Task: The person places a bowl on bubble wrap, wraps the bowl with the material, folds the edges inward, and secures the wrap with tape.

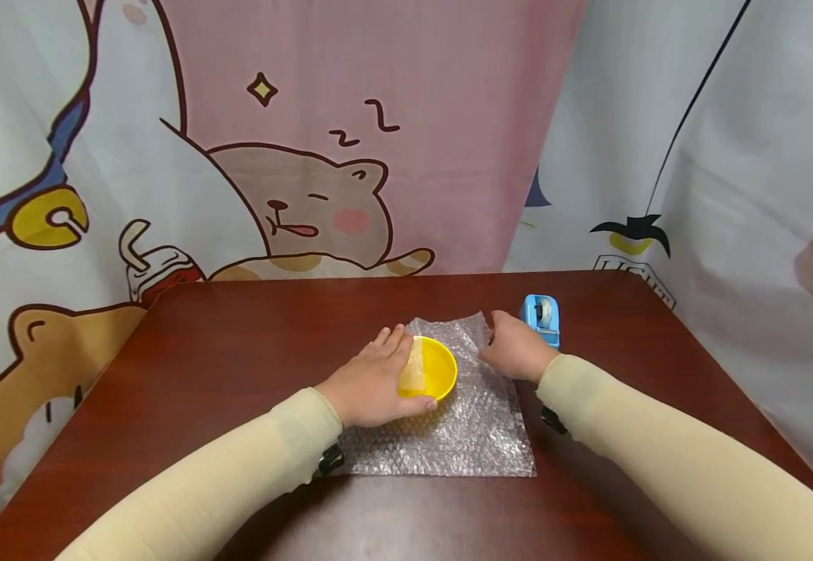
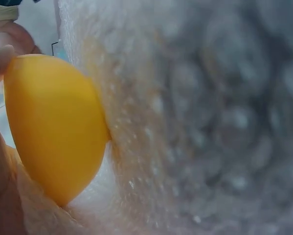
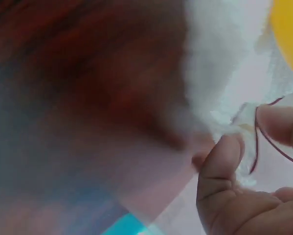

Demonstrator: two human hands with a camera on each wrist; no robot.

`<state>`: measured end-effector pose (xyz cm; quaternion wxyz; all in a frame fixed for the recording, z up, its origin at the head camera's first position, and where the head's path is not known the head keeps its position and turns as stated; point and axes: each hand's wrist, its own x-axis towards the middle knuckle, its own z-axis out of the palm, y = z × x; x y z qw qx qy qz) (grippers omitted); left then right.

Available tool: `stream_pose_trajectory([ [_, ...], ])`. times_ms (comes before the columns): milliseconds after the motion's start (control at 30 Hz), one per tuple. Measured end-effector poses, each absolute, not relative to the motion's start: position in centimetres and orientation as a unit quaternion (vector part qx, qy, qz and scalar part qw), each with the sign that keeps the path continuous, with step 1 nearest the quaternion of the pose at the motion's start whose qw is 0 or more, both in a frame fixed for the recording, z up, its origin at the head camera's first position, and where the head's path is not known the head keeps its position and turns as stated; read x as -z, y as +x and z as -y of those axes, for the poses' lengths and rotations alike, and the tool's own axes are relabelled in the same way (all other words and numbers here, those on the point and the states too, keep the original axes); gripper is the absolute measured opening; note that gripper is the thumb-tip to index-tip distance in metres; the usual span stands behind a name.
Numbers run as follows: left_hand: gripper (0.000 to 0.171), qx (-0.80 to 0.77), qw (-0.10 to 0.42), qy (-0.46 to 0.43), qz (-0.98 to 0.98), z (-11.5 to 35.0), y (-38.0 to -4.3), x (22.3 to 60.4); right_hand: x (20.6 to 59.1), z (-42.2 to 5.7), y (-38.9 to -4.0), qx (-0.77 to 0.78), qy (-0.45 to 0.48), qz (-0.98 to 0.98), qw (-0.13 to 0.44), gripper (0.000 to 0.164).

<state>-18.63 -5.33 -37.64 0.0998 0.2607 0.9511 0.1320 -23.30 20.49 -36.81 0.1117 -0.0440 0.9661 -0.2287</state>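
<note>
A yellow bowl (image 1: 441, 369) stands on a sheet of bubble wrap (image 1: 479, 436), with one flap folded over its left rim. My left hand (image 1: 372, 382) rests on that flap, fingers fairly straight, its thumb lying along the bowl's near rim. In the left wrist view the bowl's outer side (image 2: 56, 127) shows beside the wrap, the thumb touching its edge. At the sheet's far right corner, my right hand (image 1: 518, 348) pinches the wrap between thumb and fingers. The right wrist view shows the wrap's edge (image 3: 241, 120) at those fingertips.
A blue tape dispenser (image 1: 541, 315) with a roll of tape stands just beyond my right hand. Everything lies on a dark red-brown table (image 1: 238, 335). A curtain with cartoon animals (image 1: 448, 117) hangs behind the table.
</note>
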Motion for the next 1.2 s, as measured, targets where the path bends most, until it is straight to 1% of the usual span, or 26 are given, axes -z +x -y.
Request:
stream_pose_trajectory([
  [233, 0.114, -0.127, 0.089, 0.262, -0.952, 5.4, -18.8, 37.7, 37.0, -20.6, -23.8, 0.21, -0.074, -0.969, 0.112, 0.028],
  [333, 0.113, -0.131, 0.088, 0.258, -0.953, 5.3, -18.8, 37.7, 36.8, -20.5, -23.7, 0.225, -0.068, -0.965, 0.119, 0.017],
  [400, 0.113, -0.134, 0.09, 0.257, -0.953, 5.3, -18.8, 37.7, 36.7, -20.4, -23.4, 0.231, -0.065, -0.963, 0.12, 0.018],
  [567, 0.113, -0.138, 0.095, 0.257, -0.952, 5.2, -18.6, 37.7, 36.8, -20.0, -22.6, 0.23, -0.095, -0.965, 0.076, 0.034],
  [667, 0.113, -0.14, 0.093, 0.256, -0.952, 5.2, -18.6, 37.7, 36.6, -19.7, -22.1, 0.234, -0.108, -0.964, 0.066, 0.038],
  [1067, 0.114, -0.155, 0.094, 0.254, -0.95, 5.5, -18.5, 37.7, 36.7, -18.3, -20.5, 0.248, -0.146, -0.954, 0.078, 0.041],
  [1200, 0.114, -0.158, 0.096, 0.252, -0.95, 5.5, -18.6, 37.7, 36.9, -18.0, -20.1, 0.24, -0.164, -0.954, 0.069, 0.041],
])
